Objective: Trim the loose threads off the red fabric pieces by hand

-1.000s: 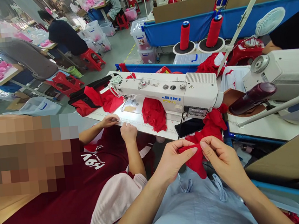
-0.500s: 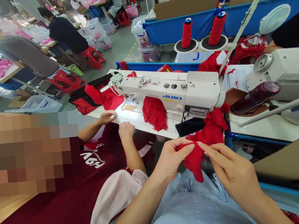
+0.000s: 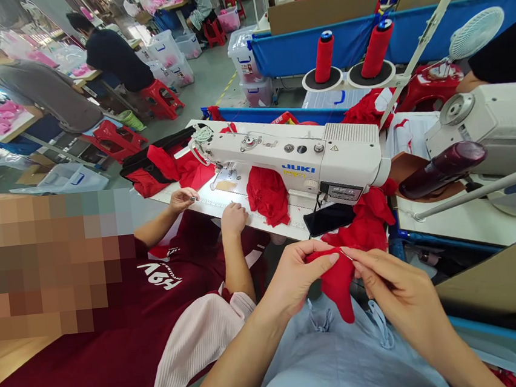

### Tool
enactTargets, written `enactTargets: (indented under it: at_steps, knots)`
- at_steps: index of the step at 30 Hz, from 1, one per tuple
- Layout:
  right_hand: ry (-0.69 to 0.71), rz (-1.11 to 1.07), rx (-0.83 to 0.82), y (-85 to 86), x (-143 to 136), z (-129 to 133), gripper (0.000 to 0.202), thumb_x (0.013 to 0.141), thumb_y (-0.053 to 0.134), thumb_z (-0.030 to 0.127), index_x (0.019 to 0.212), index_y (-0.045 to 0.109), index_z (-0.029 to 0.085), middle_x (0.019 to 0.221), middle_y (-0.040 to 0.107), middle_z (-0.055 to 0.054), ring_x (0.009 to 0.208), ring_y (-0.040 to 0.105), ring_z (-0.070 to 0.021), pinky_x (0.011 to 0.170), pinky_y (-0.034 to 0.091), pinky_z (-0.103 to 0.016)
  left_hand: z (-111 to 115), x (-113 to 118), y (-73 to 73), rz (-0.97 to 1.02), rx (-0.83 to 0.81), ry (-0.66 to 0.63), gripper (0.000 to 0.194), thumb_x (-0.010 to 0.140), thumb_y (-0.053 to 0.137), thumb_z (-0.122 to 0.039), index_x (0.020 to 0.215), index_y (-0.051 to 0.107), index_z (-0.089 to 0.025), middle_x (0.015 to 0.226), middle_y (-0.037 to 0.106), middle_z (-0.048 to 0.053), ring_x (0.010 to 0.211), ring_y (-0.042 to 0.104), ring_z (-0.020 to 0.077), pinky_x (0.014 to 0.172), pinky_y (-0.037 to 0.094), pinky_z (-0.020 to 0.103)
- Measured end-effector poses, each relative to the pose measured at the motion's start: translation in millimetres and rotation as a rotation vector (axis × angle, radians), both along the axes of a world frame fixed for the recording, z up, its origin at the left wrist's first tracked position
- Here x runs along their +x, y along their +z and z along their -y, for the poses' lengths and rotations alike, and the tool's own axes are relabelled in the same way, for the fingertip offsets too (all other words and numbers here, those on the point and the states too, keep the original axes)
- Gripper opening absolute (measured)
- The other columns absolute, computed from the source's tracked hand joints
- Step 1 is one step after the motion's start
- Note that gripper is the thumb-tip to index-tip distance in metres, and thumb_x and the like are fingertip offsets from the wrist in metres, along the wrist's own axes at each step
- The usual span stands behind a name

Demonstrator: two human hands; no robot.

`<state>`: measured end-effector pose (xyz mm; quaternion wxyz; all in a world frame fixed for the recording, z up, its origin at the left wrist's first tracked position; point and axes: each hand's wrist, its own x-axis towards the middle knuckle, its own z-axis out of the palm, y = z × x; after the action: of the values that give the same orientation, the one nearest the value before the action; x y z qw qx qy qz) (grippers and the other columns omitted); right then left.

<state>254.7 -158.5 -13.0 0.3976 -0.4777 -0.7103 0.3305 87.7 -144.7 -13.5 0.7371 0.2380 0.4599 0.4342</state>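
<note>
Red cloth (image 3: 339,288) in left hand (image 3: 295,275), hanging lower, right hand (image 3: 401,286) touching

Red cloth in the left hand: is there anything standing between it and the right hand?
No, nothing visible stands in the way. The left hand pinches the red cloth near its upper edge, and the fingers of the right hand are right beside that edge.
</note>
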Motion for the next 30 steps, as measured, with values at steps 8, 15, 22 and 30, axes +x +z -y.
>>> enactTargets:
  at_steps: [8,15,22,30]
  knots:
    - [-0.074,-0.189,-0.243,-1.9,3,0,0.026,0.09,0.057,0.029,0.109,0.074,0.026,0.069,0.062,-0.001,0.047,0.05,-0.0116,0.041,0.041,-0.023,3,0,0.8,0.032,-0.015,-0.02,0.029,0.061,0.085,-0.036,0.071,0.071,-0.012,0.067,0.066,0.002,0.06,0.056,0.01,0.061,0.042,0.022]
    - [-0.085,-0.138,-0.253,-1.8,2,-15,0.02,0.084,0.065,0.04,0.08,0.071,0.021,0.071,0.067,-0.003,0.058,0.058,-0.016,0.053,0.046,-0.026,-6,-8,-1.1,-0.439,0.358,-0.196,0.012,0.072,0.071,-0.021,0.082,0.072,-0.016,0.081,0.064,0.002,0.073,0.055,0.0131,0.066,0.04,0.023]
    - [-0.282,-0.543,-0.47,-24.0,10,-26,0.037,0.073,0.074,0.054,0.073,0.061,0.019,0.053,0.041,0.007,0.043,0.031,-0.0066,0.04,0.025,-0.019,-14,-39,-22.8,-0.49,0.292,-0.215,0.021,0.073,0.071,-0.032,0.072,0.06,-0.014,0.07,0.057,-0.001,0.064,0.049,0.011,0.058,0.036,0.022]
    - [-0.299,-0.632,-0.47,-40.1,8,-22,0.038,0.074,0.075,0.054,0.075,0.061,0.019,0.051,0.04,0.008,0.044,0.031,-0.0056,0.043,0.024,-0.019,-4,-29,-21.8,-0.295,0.189,-0.114,0.025,0.072,0.073,-0.034,0.077,0.057,-0.015,0.062,0.054,-0.005,0.045,0.047,0.0054,0.048,0.035,0.019]
